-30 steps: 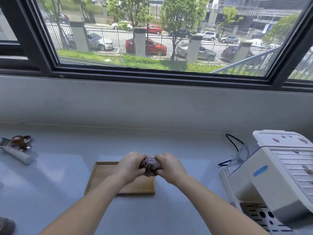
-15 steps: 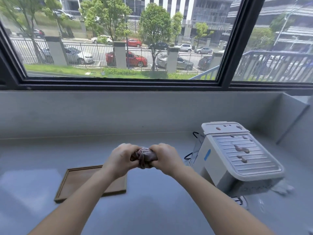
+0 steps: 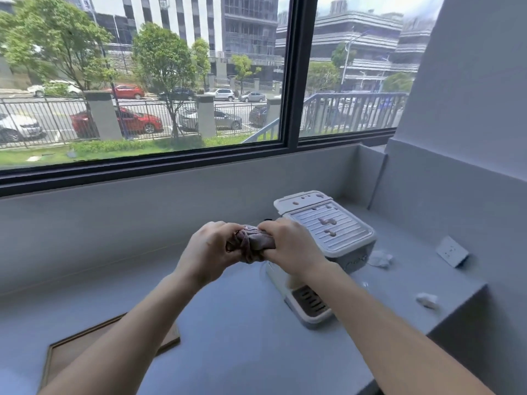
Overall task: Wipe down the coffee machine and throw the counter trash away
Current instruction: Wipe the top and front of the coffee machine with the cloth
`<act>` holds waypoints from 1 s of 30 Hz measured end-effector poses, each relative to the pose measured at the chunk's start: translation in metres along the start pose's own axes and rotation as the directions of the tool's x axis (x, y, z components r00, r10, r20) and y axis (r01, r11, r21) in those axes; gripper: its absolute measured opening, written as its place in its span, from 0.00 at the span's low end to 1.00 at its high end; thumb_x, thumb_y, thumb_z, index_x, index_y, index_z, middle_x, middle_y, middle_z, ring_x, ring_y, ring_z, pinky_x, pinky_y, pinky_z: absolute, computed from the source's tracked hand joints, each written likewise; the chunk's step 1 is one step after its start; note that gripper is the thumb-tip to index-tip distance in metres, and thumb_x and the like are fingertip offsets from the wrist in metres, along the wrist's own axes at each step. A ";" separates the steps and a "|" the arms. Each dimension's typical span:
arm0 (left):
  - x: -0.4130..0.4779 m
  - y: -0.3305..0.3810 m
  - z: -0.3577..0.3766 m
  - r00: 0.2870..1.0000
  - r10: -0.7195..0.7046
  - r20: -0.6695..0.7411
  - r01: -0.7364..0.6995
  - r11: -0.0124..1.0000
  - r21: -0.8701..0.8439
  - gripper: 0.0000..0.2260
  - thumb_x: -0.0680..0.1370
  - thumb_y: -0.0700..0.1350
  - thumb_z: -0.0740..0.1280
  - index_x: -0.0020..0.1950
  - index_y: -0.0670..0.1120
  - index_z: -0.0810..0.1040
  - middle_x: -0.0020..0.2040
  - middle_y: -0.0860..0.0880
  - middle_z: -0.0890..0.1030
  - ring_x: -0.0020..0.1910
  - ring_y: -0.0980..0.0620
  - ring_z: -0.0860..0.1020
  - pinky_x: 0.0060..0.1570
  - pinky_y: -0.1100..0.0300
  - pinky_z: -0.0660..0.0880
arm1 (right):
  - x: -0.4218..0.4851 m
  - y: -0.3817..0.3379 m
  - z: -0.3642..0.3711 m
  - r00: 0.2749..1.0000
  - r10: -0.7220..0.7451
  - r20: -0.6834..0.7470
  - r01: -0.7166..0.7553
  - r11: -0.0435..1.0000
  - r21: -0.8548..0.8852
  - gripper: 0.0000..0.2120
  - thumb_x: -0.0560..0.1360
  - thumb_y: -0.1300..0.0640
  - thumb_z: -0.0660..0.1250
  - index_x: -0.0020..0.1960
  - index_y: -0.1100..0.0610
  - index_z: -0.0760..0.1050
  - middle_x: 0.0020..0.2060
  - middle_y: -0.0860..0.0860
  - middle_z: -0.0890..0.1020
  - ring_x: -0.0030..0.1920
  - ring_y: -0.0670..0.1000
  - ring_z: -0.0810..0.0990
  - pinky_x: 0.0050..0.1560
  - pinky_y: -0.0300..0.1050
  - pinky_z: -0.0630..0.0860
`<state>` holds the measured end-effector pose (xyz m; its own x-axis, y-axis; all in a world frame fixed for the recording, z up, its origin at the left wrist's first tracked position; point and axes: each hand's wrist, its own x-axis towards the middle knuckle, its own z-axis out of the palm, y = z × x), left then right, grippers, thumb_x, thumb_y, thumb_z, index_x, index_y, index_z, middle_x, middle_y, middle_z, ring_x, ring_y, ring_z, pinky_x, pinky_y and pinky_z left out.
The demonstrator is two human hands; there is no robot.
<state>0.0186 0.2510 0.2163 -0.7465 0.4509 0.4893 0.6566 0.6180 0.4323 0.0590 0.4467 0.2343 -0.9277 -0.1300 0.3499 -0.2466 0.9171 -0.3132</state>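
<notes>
Purple cloth [image 3: 252, 243]: I'm wringing it, left hand [image 3: 209, 249] and right hand [image 3: 288, 243] fingers clenching it.
Coffee machine [image 3: 328, 232]: swinging from my 3 o'clock toward 1; wiping is nearing.

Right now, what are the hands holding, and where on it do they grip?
Both hands hold one bunched purplish cloth: the left hand grips its left end, the right hand its right end, above the counter.

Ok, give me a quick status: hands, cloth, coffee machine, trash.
Left hand and right hand both clenched on bunched cloth. Coffee machine top spotted brown, unwiped. Crumpled tissues on counter beside it. Nothing in the way.
</notes>
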 end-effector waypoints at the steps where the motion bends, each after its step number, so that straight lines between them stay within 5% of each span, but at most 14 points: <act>1: 0.004 0.008 0.003 1.000 0.021 -0.001 -0.021 1.000 -0.003 0.17 0.68 0.54 0.75 0.55 0.57 0.80 0.41 0.54 0.79 0.44 0.50 0.75 0.44 0.55 0.73 | -0.006 0.004 -0.007 1.000 0.015 -0.013 -0.015 1.000 -0.005 0.14 0.67 0.53 0.73 0.52 0.53 0.77 0.43 0.54 0.79 0.47 0.57 0.76 0.44 0.49 0.72; 13: 0.072 0.105 0.077 0.990 0.138 -0.023 -0.139 0.989 -0.053 0.18 0.67 0.51 0.77 0.54 0.48 0.81 0.44 0.47 0.81 0.45 0.45 0.76 0.44 0.53 0.73 | -0.040 0.103 -0.082 0.978 0.168 -0.124 -0.182 0.977 -0.114 0.17 0.66 0.53 0.73 0.54 0.49 0.79 0.44 0.51 0.79 0.48 0.54 0.76 0.43 0.46 0.69; 21: 0.093 0.132 0.149 0.998 0.054 -0.011 -0.054 0.998 0.026 0.18 0.68 0.45 0.72 0.57 0.47 0.79 0.47 0.47 0.81 0.47 0.43 0.76 0.45 0.52 0.72 | -0.033 0.191 -0.083 0.993 0.117 -0.008 -0.117 0.988 -0.097 0.21 0.66 0.58 0.69 0.59 0.48 0.77 0.47 0.52 0.80 0.51 0.56 0.75 0.48 0.44 0.69; 25: 0.088 0.140 0.174 0.995 0.011 -0.095 0.002 0.991 0.131 0.18 0.70 0.49 0.69 0.59 0.49 0.79 0.48 0.50 0.81 0.47 0.45 0.76 0.48 0.54 0.72 | -0.031 0.218 -0.077 0.993 0.076 0.096 -0.074 0.997 -0.026 0.26 0.66 0.55 0.67 0.64 0.46 0.75 0.53 0.50 0.80 0.55 0.54 0.72 0.56 0.48 0.73; 30: 0.061 0.138 0.196 0.977 -0.134 -0.164 0.152 0.983 0.103 0.29 0.76 0.56 0.62 0.73 0.42 0.65 0.69 0.45 0.72 0.67 0.47 0.69 0.69 0.55 0.65 | -0.015 0.218 -0.075 0.982 0.048 0.182 -0.079 0.982 0.170 0.36 0.64 0.40 0.62 0.73 0.40 0.66 0.75 0.44 0.65 0.74 0.47 0.59 0.72 0.45 0.61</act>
<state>0.0430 0.4900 0.1579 -0.8000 0.2517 0.5446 0.5205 0.7426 0.4214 0.0402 0.6769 0.2271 -0.9740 -0.1525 0.1677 -0.2162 0.8471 -0.4854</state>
